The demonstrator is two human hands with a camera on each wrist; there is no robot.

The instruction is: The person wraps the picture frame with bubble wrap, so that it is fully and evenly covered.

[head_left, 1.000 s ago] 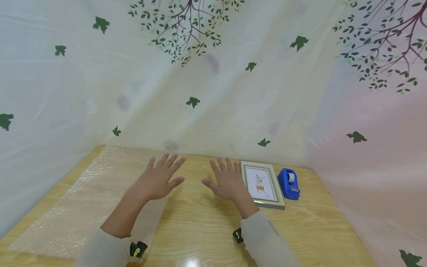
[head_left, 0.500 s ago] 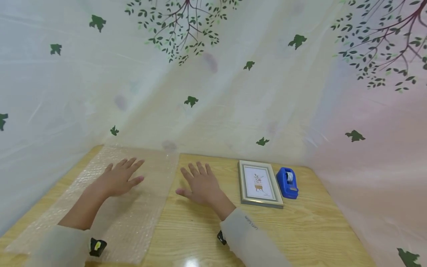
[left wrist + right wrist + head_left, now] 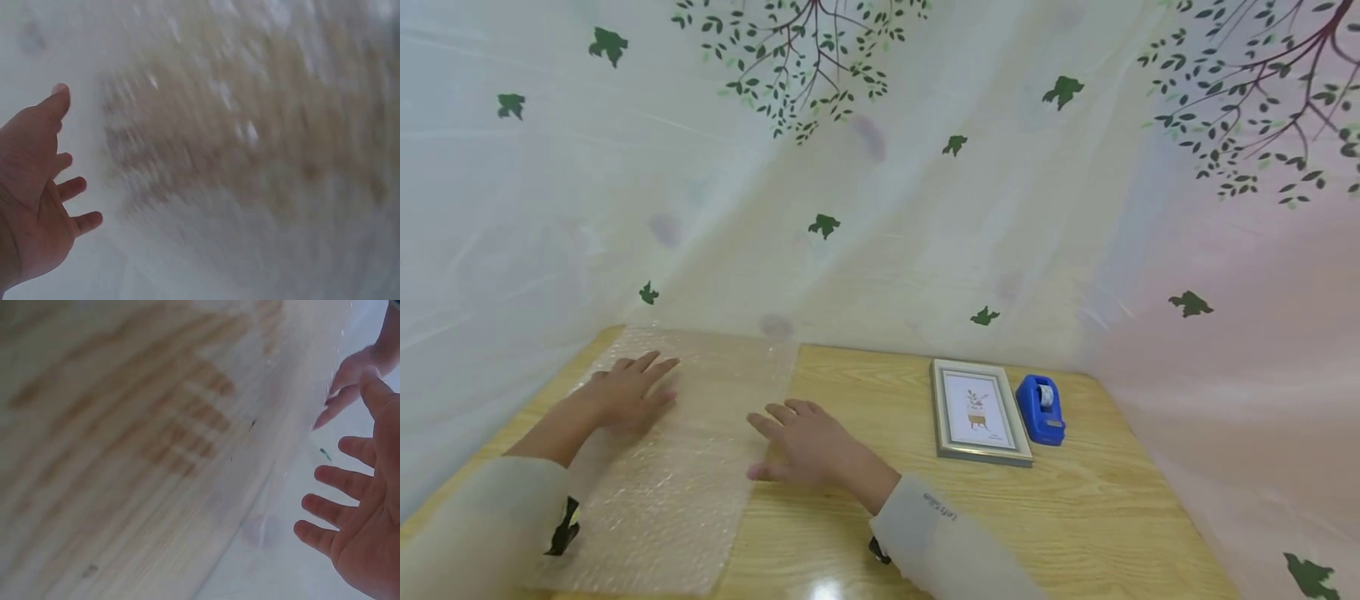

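Observation:
A clear sheet of bubble wrap (image 3: 685, 517) lies flat on the left side of the wooden table. Over its left part is my left hand (image 3: 625, 392), fingers spread and nothing in its grasp. In the left wrist view the palm of the left hand (image 3: 34, 175) faces the blurred sheet. My right hand (image 3: 808, 446) hovers by the sheet's right edge, its fingertips overlapping that edge in the head view. Loosely stretched fingers (image 3: 344, 481) of the right hand hold nothing in the right wrist view.
To the right, a picture frame (image 3: 979, 412) with a plant print lies face up. Beside it stands a blue tape dispenser (image 3: 1041, 410) with a roll of tape. A pale curtain (image 3: 880, 250) with printed leaves surrounds the table (image 3: 1090, 517) at the back and sides.
Both my hands have swept left: the left one further over the bubble wrap, the right one away from the picture frame to the sheet's right edge. The frame and tape dispenser stay put.

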